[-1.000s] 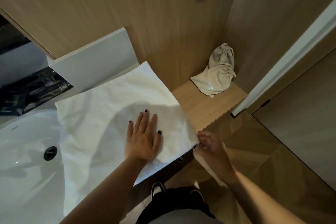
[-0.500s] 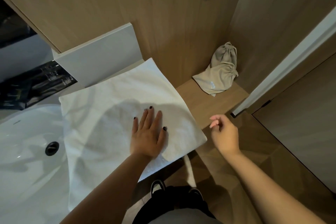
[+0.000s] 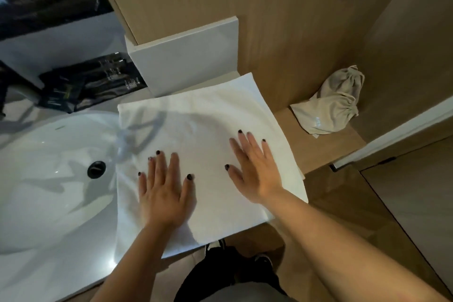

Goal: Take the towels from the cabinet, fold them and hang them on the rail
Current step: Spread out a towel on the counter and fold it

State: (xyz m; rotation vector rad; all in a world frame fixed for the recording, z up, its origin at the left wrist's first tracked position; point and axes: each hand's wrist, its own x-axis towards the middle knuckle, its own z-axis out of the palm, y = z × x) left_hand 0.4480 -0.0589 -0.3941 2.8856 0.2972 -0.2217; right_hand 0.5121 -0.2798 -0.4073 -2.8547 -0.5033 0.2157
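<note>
Right now both hands lie flat, fingers spread, on the towel [image 3: 196,130]: left hand [image 3: 164,191] and right hand [image 3: 255,167] side by side, its far edge ahead of both.

White vanity top [image 3: 81,274]: towel [image 3: 196,125] flat beside sink basin [image 3: 49,167].
</note>
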